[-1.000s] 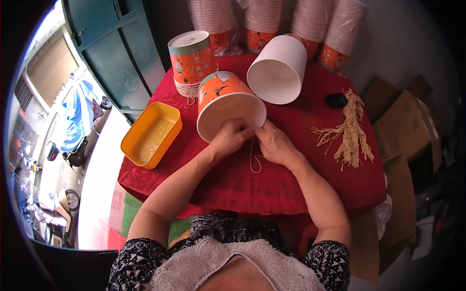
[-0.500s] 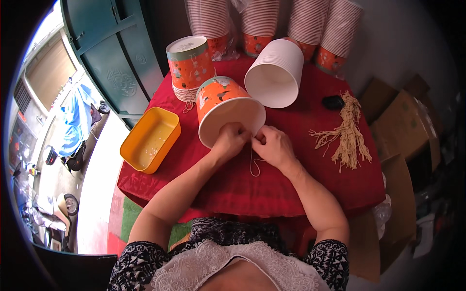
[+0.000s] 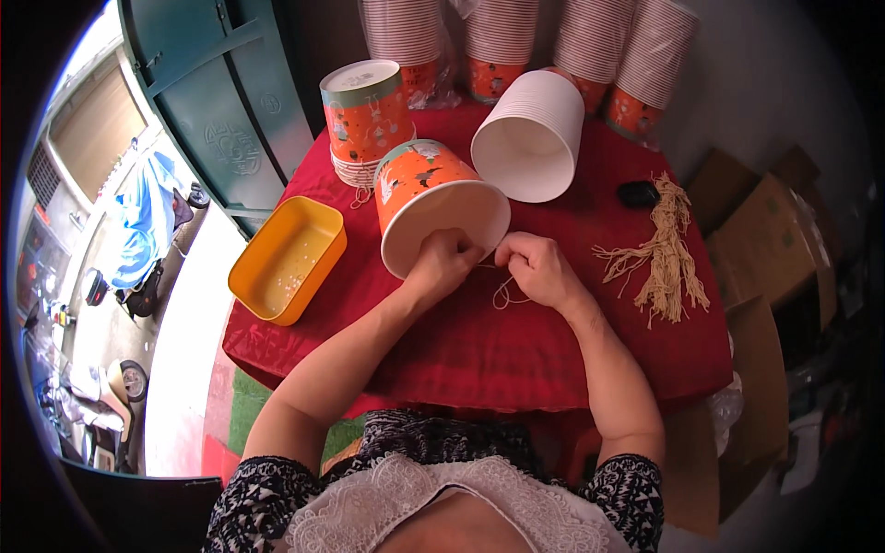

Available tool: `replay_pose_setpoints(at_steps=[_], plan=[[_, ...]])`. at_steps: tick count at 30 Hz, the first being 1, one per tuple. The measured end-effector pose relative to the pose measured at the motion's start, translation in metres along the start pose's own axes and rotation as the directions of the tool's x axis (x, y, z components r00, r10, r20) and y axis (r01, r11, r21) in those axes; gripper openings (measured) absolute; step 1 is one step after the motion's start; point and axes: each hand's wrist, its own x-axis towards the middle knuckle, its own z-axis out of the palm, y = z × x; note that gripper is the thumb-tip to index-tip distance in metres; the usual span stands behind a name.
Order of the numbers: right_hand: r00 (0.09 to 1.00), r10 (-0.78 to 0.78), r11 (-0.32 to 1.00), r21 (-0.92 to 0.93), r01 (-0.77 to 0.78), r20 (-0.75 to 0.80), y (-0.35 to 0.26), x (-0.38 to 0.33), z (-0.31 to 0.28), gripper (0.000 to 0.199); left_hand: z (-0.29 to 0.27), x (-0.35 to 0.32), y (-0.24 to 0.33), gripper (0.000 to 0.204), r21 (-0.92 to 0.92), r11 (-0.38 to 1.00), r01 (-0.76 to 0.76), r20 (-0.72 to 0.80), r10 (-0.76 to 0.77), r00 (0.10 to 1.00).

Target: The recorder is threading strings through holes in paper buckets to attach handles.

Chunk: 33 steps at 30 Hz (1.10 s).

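Red cloth [image 3: 479,341] covers a small table seen from above, and a paper tub [image 3: 433,207] lying on its side, orange outside and white inside, marks the middle. Left of the tub sits a yellow tray [image 3: 286,258]. At the tub's rim, the left hand [image 3: 442,263] is closed in a fist, pinching a thin string [image 3: 505,293]. Just right of the tub, the right hand [image 3: 536,267] is also closed, gripping the same string, whose loop hangs between the hands. Pulling evenly with both hands, close to the rim, likely keeps the string tidy. Farther right of the tub lies a bundle of strings [image 3: 659,253].
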Motion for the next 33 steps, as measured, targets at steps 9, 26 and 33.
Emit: replay_pose_setpoints(at_steps=[9,26,33], plan=[[1.0,-0.003,0.874,-0.487,0.006,0.007,0.002,-0.008,0.016,0.01,-0.005,-0.003,0.014,0.027,0.002,0.996,0.087,0.053,-0.087,0.995],[0.992,0.119,0.922,-0.365,-0.128,-0.047,0.01,-0.004,0.024,0.014,-0.001,-0.003,-0.003,0.015,0.168,0.958,-0.233,0.052,0.227,0.972],[0.982,0.18,0.951,-0.245,-0.188,-0.053,0.011,-0.003,0.024,0.013,-0.001,-0.005,0.0,0.016,0.19,0.95,-0.246,0.096,0.231,0.968]])
